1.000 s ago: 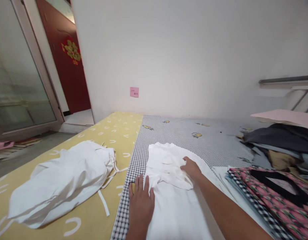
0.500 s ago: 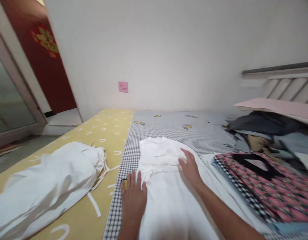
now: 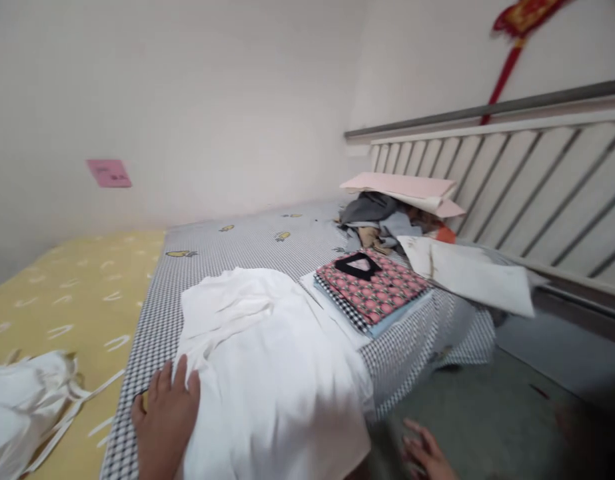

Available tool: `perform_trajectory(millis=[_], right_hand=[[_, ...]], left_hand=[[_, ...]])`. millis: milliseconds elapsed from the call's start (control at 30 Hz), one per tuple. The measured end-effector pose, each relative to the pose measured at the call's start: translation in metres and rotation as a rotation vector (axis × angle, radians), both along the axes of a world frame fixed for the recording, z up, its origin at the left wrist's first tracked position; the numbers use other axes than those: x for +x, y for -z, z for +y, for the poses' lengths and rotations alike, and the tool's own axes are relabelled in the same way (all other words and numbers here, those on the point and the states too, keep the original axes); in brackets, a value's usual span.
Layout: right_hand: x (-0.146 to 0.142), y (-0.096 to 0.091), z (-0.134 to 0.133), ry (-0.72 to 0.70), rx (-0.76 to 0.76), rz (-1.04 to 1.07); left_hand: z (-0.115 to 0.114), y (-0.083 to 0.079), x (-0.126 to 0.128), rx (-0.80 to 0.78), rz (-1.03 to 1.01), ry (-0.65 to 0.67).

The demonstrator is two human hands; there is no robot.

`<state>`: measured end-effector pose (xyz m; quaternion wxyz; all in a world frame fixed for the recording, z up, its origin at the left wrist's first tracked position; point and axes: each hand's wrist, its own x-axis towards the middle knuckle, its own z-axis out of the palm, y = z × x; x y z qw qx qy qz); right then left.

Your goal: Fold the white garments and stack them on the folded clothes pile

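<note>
A white garment lies spread on the checked sheet in front of me, wrinkled across its upper part and draping toward the bed's near edge. My left hand rests flat along the garment's left edge, fingers spread, partly on the sheet. Off to the lower right, past the bed's edge, my right hand hangs over the floor, apart from the cloth, with its fingers loosely apart and holding nothing. A folded pink patterned garment with a black collar tops a stack right of the white one.
Another white garment with ties lies on the yellow bedding. Beyond the stack are a rumpled pile of dark clothes, pink sheets and a white bag-like item. A slatted bed rail stands on the right.
My view has swung right. My right hand has left the white garment and moved right and down, beyond the bed's edge. My left hand stays on the garment's left edge.
</note>
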<state>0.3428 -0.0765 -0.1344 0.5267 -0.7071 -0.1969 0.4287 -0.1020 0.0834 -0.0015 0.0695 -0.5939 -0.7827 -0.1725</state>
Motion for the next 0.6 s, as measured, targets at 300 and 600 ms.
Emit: perform_trajectory(millis=[300, 600], right_hand=[[-0.031, -0.05, 0.06, -0.023, 0.277, -0.161], [-0.033, -0.157, 0.067, 0.026, 0.565, 0.562]], left_hand=[[0.013, -0.095, -0.027, 0.106, -0.322, -0.169], [-0.039, -0.15, 0.151, -0.478, -1.44, 0.091]])
